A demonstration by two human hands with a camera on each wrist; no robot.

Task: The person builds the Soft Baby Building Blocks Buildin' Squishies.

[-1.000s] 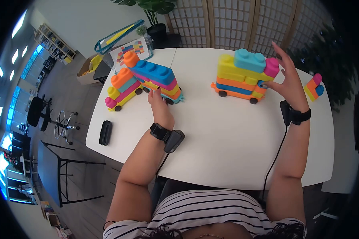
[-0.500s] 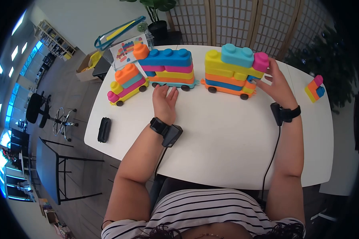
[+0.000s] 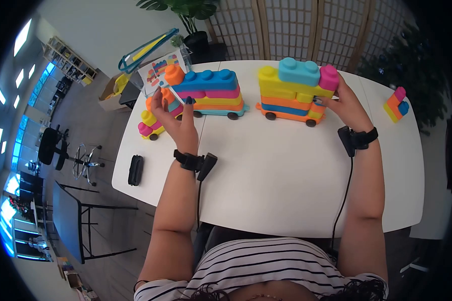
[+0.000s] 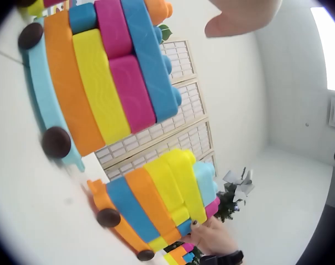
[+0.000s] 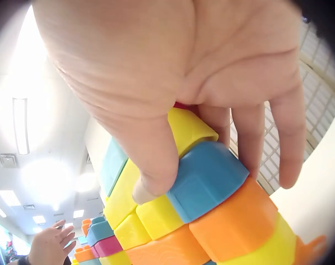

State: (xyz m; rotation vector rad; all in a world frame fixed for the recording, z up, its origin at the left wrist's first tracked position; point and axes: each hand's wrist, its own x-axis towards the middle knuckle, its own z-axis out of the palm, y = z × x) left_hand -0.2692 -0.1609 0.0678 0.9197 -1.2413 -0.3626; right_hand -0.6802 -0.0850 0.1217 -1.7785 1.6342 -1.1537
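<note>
Three toy-block wagons form a train across the table's far side. My right hand (image 3: 349,108) grips the end of the right wagon (image 3: 286,91), thumb on the near face and fingers behind. In the right wrist view, that thumb (image 5: 156,171) presses beside a blue block (image 5: 209,176). My left hand (image 3: 178,128) is raised, fingers apart, holding nothing. It overlaps the left end of the middle wagon (image 3: 213,90), which has a blue top block (image 3: 208,80). Left of it is the small front wagon (image 3: 155,120), partly hidden by the hand.
A small block stack (image 3: 397,105) stands at the table's right. A black case (image 3: 135,170) lies at the left edge. Behind the train are a printed picture sheet (image 3: 155,75) and a clear bag with a teal edge (image 3: 150,47). The white table (image 3: 276,175) stretches before me.
The middle wagon has swung from a slant into line with the right wagon, which shifted left. My left hand has left the middle wagon's base and risen to the left. The right hand keeps its grip.
</note>
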